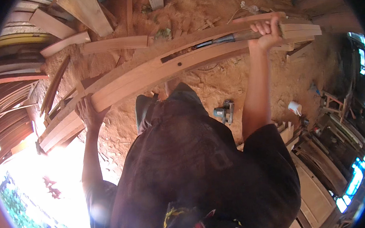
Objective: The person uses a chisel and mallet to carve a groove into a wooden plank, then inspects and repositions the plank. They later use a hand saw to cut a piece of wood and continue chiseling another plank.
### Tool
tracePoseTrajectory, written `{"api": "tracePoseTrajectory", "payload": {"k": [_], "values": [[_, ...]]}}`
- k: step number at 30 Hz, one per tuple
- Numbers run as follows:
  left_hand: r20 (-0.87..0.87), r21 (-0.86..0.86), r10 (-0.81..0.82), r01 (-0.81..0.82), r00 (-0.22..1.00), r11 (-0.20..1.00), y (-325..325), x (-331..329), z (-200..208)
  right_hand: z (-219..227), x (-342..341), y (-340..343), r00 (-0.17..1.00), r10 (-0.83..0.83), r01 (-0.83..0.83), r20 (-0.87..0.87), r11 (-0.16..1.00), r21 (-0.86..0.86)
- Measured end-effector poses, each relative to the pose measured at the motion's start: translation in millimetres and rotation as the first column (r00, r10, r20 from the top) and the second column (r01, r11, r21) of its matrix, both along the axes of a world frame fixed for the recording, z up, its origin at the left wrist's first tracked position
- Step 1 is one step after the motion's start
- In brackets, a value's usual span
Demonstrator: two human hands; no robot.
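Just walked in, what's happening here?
A person's right hand grips the wooden handle of a chisel-like tool, its metal end at a long slot in a wooden beam. The left hand is on the beam's left part; how firmly it holds isn't clear. A power tool and a white container sit on the ground behind the beam's near side.

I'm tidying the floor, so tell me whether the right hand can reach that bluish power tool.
Probably not now: the right hand is closed around the chisel's handle, and the power tool lies on the floor below.
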State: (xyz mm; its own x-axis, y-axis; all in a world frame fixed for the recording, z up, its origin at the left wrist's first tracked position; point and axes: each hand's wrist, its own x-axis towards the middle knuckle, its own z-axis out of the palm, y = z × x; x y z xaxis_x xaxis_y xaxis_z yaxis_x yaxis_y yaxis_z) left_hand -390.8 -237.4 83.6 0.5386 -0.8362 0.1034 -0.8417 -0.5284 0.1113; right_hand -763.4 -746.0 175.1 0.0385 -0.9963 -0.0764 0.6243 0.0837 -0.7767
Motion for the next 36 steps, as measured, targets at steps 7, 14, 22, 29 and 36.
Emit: {"api": "tracePoseTrajectory", "payload": {"k": [7,14,22,29,36], "values": [[-0.011,-0.008,0.011,-0.011,1.0,1.0,3,-1,-1,14,-1,19,0.964,0.263,-0.255,0.026,0.951,-0.175],[0.105,-0.001,-0.034,0.034,0.994,0.999,2,2,-7,-11,-3,0,0.992,-0.119,0.126,-0.046,0.975,0.181],[-0.018,0.017,0.06,-0.06,0.998,0.998,2,-7,2,83,16,9,0.925,-0.189,0.186,-0.33,0.982,-0.04],[-0.049,-0.017,0.042,-0.043,0.998,0.999,-1,-1,0,156,36,42,0.933,0.304,-0.349,-0.19,0.894,-0.282],[-0.06,-0.039,0.036,-0.039,0.998,0.998,-7,-5,5,103,119,102,0.89,0.372,-0.419,-0.265,0.896,-0.147]]}}
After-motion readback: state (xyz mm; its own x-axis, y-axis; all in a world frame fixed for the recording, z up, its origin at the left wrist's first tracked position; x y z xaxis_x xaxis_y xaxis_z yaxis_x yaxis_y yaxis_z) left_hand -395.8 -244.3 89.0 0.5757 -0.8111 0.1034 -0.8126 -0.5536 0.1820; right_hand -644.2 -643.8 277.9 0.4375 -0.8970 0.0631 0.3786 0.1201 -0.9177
